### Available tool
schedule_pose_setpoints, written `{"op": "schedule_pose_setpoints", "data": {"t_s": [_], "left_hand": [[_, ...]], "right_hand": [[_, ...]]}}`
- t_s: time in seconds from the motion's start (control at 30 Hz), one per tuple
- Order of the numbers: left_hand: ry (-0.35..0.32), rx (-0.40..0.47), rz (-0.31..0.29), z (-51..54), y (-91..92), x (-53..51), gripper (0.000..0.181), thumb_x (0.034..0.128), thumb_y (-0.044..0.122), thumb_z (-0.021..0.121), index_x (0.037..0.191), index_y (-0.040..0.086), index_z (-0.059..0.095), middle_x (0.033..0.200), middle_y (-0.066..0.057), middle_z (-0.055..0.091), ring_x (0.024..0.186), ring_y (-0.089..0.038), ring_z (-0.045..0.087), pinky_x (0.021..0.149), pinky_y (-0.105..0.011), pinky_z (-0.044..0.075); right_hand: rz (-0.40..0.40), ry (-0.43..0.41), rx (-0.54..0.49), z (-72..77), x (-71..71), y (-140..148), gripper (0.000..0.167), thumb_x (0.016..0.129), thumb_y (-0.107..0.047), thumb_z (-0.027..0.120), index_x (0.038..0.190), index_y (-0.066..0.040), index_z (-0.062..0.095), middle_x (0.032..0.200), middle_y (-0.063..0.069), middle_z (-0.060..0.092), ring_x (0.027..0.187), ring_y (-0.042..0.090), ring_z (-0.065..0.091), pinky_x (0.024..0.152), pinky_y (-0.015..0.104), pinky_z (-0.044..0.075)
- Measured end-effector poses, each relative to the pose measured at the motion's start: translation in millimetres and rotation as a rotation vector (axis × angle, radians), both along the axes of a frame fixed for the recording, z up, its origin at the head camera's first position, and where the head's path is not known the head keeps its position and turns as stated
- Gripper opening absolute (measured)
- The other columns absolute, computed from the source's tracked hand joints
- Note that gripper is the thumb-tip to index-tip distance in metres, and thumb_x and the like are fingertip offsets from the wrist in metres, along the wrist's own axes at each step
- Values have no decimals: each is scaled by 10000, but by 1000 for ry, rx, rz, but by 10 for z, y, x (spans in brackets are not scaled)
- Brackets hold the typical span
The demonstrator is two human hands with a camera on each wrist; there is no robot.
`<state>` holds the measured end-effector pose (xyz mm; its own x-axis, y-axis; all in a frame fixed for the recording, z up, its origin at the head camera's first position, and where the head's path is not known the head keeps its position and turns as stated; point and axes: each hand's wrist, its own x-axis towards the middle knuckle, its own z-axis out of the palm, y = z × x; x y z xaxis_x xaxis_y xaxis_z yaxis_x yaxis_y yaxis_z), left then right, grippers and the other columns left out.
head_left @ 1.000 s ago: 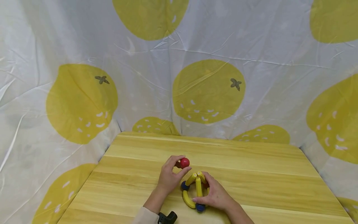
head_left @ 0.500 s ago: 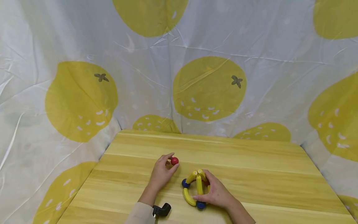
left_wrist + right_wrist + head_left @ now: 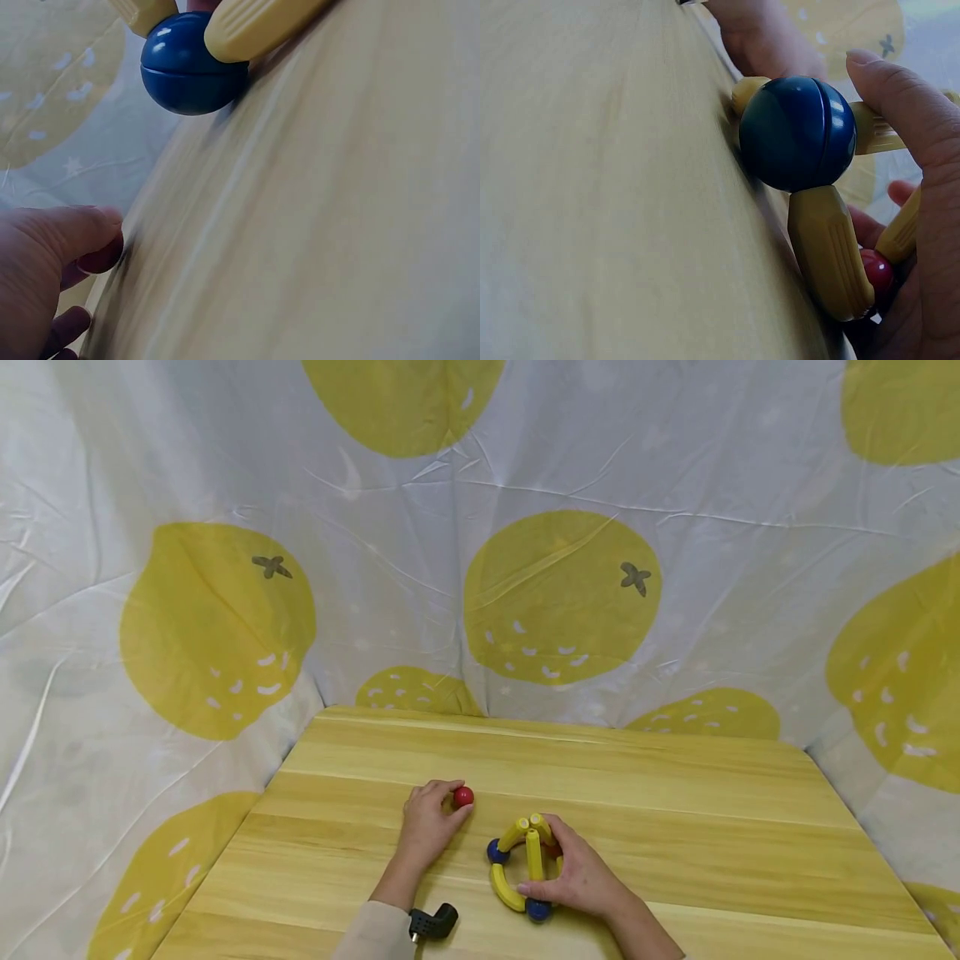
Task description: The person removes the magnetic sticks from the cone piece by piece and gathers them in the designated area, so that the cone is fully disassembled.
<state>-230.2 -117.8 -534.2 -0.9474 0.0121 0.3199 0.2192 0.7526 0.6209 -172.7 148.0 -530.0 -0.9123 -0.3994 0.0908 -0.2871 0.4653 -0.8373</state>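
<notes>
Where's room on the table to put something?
The table is bare between the curtain and the left hand, and right of the right hand. It's crowded between the hands: red ball, yellow sticks, blue balls.

You have two hands [image 3: 427,827], two red balls [image 3: 463,797], two blue balls [image 3: 538,910], at least five yellow rods [image 3: 534,856], one black device [image 3: 435,922], one table [image 3: 690,810].

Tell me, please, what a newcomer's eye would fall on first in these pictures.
Probably the big yellow fruit prints on the pale cloth behind the table, which dominate the head view. Next, low in that view, the yellow-and-blue rod structure gripped by the right hand stands out. Up and to its left, a red ball is pinched by the left hand.
</notes>
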Motion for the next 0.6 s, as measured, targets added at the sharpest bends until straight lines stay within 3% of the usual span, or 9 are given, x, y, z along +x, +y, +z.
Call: {"op": "schedule_pose_setpoints", "data": {"t_s": [0.6], "left_hand": [[0, -11, -5, -3, 26, 32, 412, 852, 308, 840, 1217, 152, 729, 1188, -60, 746, 1025, -255, 568, 885, -443, 386]], "right_hand": [[-11, -22, 4, 0, 0, -1, 778, 734, -447, 911, 1370, -415, 464, 1191, -87, 602, 1011, 144, 564, 889, 270, 474]]}}
